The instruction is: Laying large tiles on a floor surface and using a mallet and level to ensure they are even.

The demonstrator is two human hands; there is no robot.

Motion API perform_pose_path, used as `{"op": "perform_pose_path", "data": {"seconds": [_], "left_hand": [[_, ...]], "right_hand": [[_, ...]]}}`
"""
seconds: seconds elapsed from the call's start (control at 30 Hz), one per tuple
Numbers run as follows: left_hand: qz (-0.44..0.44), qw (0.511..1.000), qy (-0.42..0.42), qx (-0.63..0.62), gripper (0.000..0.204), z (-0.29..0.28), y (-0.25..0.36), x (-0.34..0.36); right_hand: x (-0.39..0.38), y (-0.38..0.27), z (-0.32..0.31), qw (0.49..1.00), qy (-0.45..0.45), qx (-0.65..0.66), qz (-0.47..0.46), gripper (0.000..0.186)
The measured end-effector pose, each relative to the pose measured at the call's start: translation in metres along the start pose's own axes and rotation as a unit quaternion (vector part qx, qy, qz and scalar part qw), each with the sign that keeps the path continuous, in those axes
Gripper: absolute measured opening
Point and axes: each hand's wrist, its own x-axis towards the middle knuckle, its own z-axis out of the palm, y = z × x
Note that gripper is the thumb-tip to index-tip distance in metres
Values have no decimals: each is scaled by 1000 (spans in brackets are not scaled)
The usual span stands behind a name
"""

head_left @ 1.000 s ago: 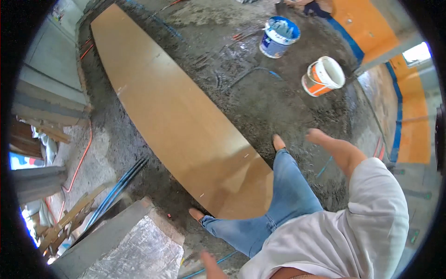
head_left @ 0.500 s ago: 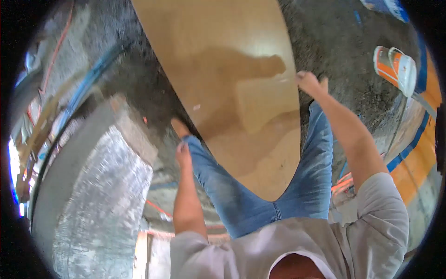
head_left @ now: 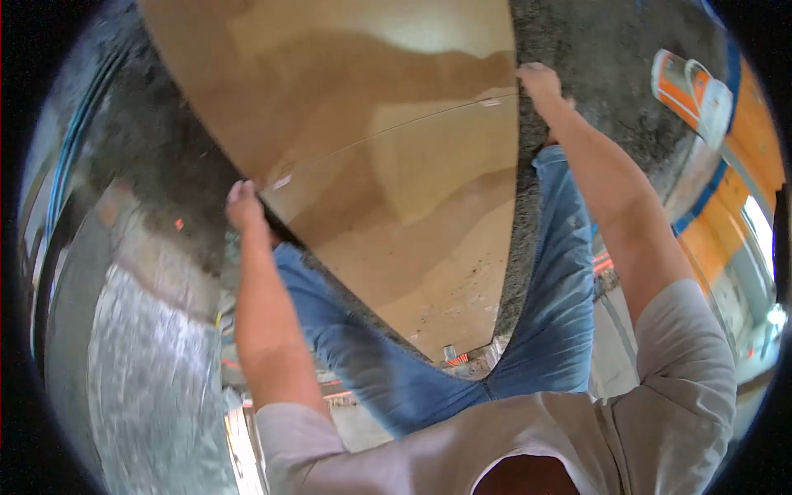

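A large smooth tan board (head_left: pixel 346 74) reaches away from between my legs. A thin dark line crosses it, with small pale marks near each end; whether this is a seam or one panel's edge over another, I cannot tell. The nearer tan surface (head_left: pixel 412 239) carries scattered dark specks toward its narrow-looking near end. My left hand (head_left: pixel 246 208) is closed at the board's left edge, and my right hand (head_left: pixel 540 82) is closed at its right edge, farther away. The fingertips under the edges are partly hidden.
Dark rough ground (head_left: pixel 610 91) surrounds the board. A white and orange bucket (head_left: pixel 691 92) stands or lies at the right, before an orange panel (head_left: pixel 757 107). At the left are a silvery foil-faced block (head_left: pixel 153 379) and blue hoses (head_left: pixel 74 157).
My left hand has moved outward and forward to the board's left edge; my right hand has gone farther forward along the right edge. The crossing line and specked near surface now show.
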Motion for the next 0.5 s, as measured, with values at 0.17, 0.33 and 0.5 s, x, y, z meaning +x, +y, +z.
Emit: {"op": "perform_pose_path", "data": {"seconds": [0.17,0.33,0.5], "left_hand": [[-49,995,-62,-58,34,14,-9,24],[-111,985,-100,-82,31,17,4,20],[63,989,-72,108,25,9,14,22]], "right_hand": [[8,5,-1,968,-62,162,183,23],[4,10,-5,955,-80,237,160,18],[14,21,-8,950,-115,247,150,22]]}}
